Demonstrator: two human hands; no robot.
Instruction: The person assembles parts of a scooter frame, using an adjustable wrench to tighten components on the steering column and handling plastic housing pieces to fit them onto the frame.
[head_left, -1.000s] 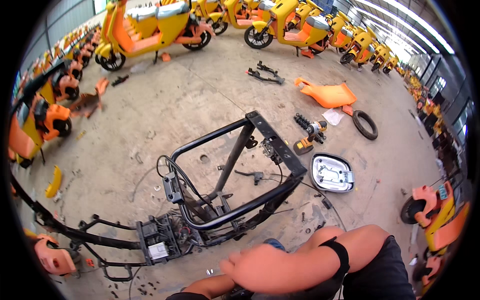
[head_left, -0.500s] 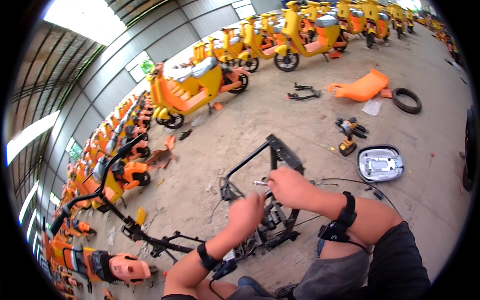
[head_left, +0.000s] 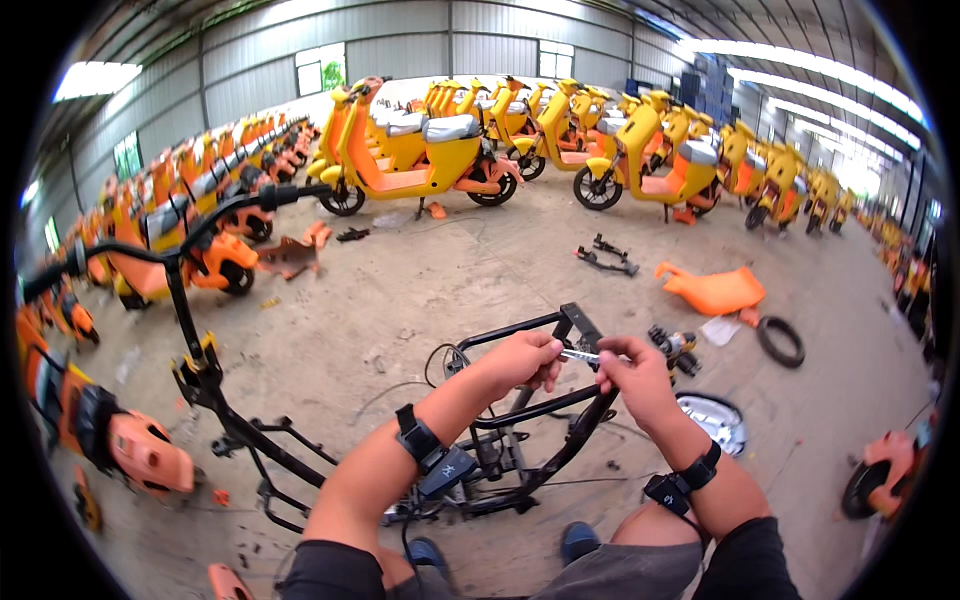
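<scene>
Both my hands are up in front of me, over a bare black scooter frame [head_left: 545, 407]. Between them is a slim silver metal tool [head_left: 580, 355], perhaps a small wrench. My left hand [head_left: 530, 360] pinches one end with thumb and forefinger. At the other end, the fingers of my right hand [head_left: 640, 378] close on it. The frame lies on the floor below, its handlebar [head_left: 228, 207] rising at the left. Cables and metal parts inside the frame are partly hidden by my left forearm.
A cordless power tool [head_left: 682, 347] and a grey-white shell [head_left: 722, 418] lie beyond my right arm. Farther right are an orange body panel [head_left: 715, 291] and a loose tyre [head_left: 780, 342]. Rows of yellow scooters [head_left: 395, 165] stand behind; a salmon-coloured part [head_left: 145, 450] lies left.
My view has levelled and swung. My hands have lifted from low over the frame and now hold the silver tool between them; before, it showed beside my right hand.
</scene>
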